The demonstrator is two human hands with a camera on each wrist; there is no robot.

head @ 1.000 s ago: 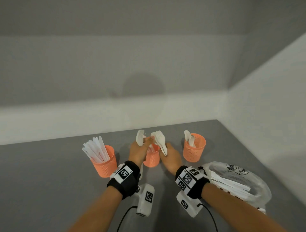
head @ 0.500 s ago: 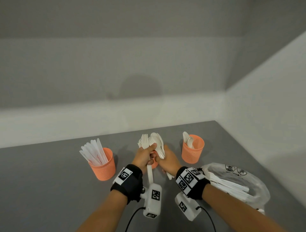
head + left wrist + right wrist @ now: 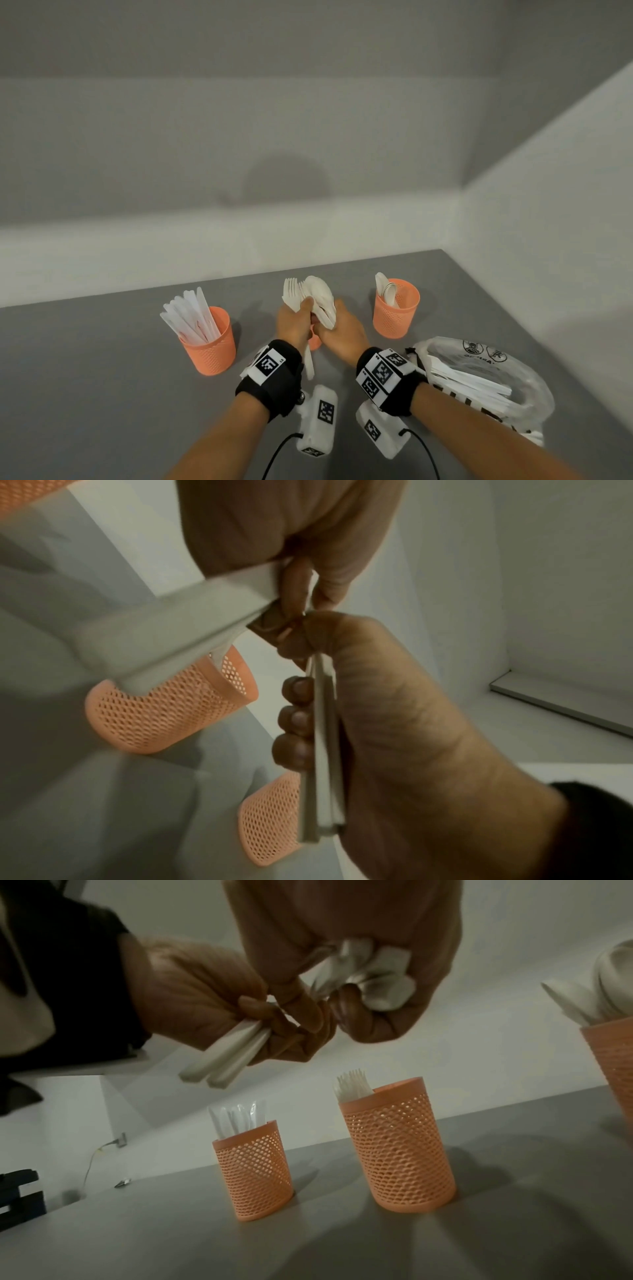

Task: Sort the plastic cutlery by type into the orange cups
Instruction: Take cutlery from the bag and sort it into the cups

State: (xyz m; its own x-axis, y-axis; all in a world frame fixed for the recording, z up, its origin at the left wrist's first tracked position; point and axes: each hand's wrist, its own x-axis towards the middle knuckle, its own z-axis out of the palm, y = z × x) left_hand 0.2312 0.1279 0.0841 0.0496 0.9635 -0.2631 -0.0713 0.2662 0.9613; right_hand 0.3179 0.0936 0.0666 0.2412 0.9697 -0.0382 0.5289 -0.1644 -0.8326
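Three orange mesh cups stand in a row on the grey table. The left cup (image 3: 209,344) (image 3: 253,1169) holds knives, the right cup (image 3: 395,308) holds spoons, and the middle cup (image 3: 397,1146) holds forks. In the head view my hands hide nearly all of the middle cup. My left hand (image 3: 297,317) grips two white forks (image 3: 291,295) by their handles (image 3: 322,750). Beside it, touching, my right hand (image 3: 342,334) (image 3: 342,934) clutches a bundle of white spoons (image 3: 320,301). Both hands hover above the middle cup.
A clear plastic bag (image 3: 479,380) with more white cutlery lies at the right, near my right forearm. Grey walls close the table at the back and right. Bare tabletop lies to the left and in front of the cups.
My hands have come together: the forks in my left hand now sit against the spoon bundle in my right hand. Both hands drew slightly nearer, covering the middle cup.
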